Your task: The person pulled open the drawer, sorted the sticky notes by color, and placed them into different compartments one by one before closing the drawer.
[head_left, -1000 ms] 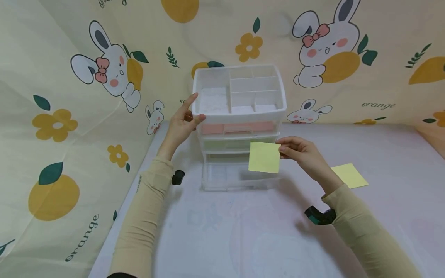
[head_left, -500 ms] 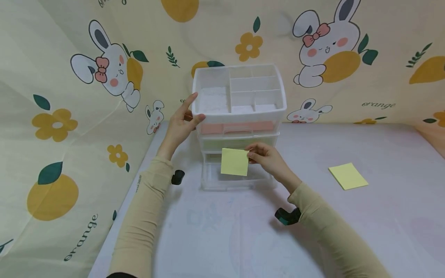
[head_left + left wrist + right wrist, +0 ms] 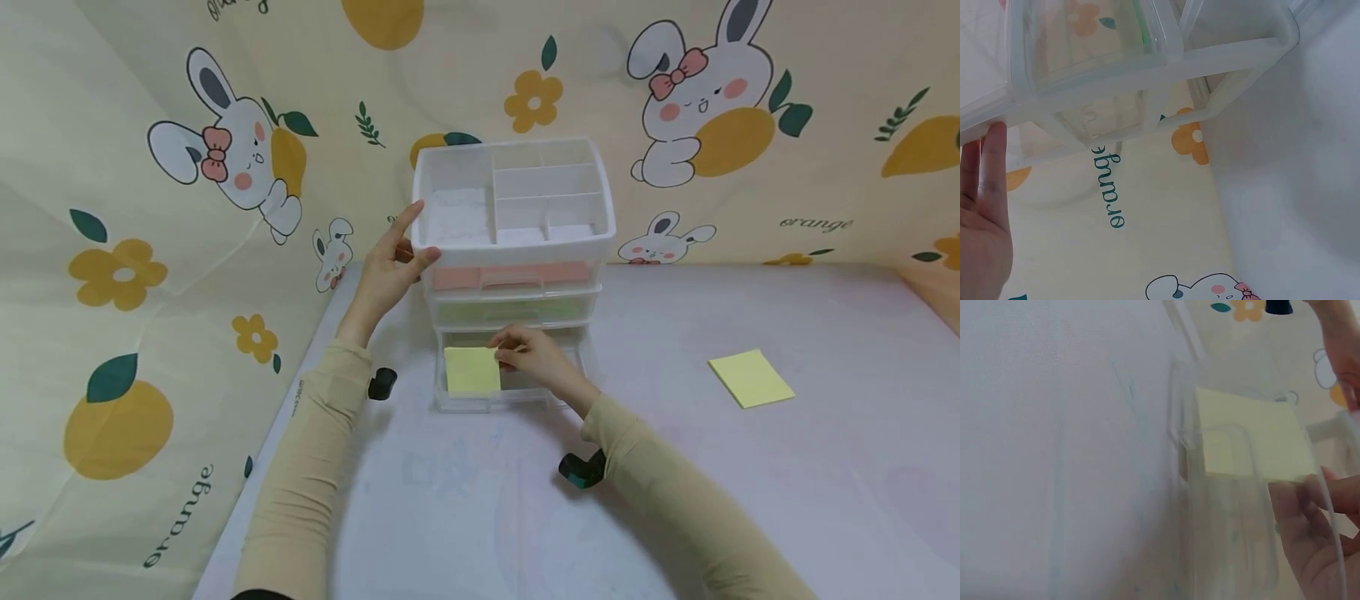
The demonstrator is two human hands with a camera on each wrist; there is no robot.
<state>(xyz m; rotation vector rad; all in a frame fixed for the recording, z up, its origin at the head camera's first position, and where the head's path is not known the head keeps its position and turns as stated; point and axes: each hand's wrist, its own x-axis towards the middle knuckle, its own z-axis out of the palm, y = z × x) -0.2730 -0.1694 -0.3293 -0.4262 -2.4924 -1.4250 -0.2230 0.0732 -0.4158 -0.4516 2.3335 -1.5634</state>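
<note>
- the head view, at the middle of the frame, shows the right hand (image 3: 536, 357) pinching a single yellow sticky note (image 3: 472, 371) by its right edge, fingers curled on it, inside the pulled-out clear bottom drawer (image 3: 480, 402) of a small plastic drawer unit (image 3: 517, 250).
- only the head view takes in the whole unit: a white divided tray on top, a pink drawer (image 3: 517, 273) under it, a pale green drawer (image 3: 510, 310) below that, and the clear one lowest.
- also in the head view, the left hand (image 3: 386, 267) lies against the unit's upper left corner, fingers straight and close together, thumb on the tray rim.
- the left wrist view shows that side from below: straight fingers (image 3: 994, 169) at the left edge of the frame touching the white frame, with the clear drawer walls in the upper part; the note cannot be seen here.
- the right wrist view shows the note seen through the clear drawer front at the centre right, with fingers (image 3: 1310, 512) blurred behind the plastic at the lower right; the pinch itself is not plain here.
- a pad of yellow sticky notes (image 3: 752, 379) lies on the pale bench (image 3: 825, 483) at the right of the head view, well apart from the unit.
- writing: the word "orange" is printed on the backdrop cloth (image 3: 112, 167), read at the lower left and right of the head view and upended at the centre of the left wrist view; rabbits, flowers and oranges surround it.
</note>
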